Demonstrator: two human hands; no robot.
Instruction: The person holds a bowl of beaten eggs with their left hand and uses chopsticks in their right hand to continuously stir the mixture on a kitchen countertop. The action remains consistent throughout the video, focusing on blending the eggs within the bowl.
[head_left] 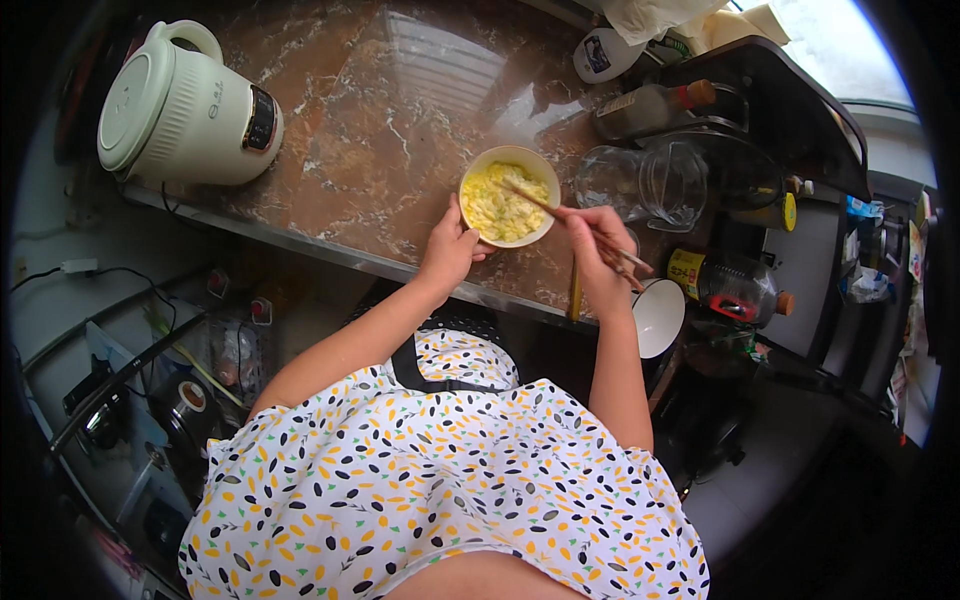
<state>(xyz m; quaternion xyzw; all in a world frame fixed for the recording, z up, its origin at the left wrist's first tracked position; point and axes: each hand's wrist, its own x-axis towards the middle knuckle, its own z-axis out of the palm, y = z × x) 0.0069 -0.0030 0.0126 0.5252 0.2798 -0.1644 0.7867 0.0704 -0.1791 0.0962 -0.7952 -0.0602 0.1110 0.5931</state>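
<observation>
A round, pale bowl (552,178) holds a yellow, lumpy mixture (497,208) with bits of green, perhaps egg. My left hand (453,245) grips the bowl's near left side, thumb toward the rim and fingers partly hidden beneath it. In my right hand (598,255) is a pair of brown chopsticks (535,202). Their tips dip into the mixture, while the back ends stick out past my palm. Just right of my right wrist sits a white bowl (660,318); no food shows inside it.
A pale green electric appliance (190,110) stands on the marbled brown counter (340,120) at the far left. To the right are a clear glass jug (670,185), a dark sauce bottle (730,287), a glass bottle with a red cap (650,108) and a white jug (603,56).
</observation>
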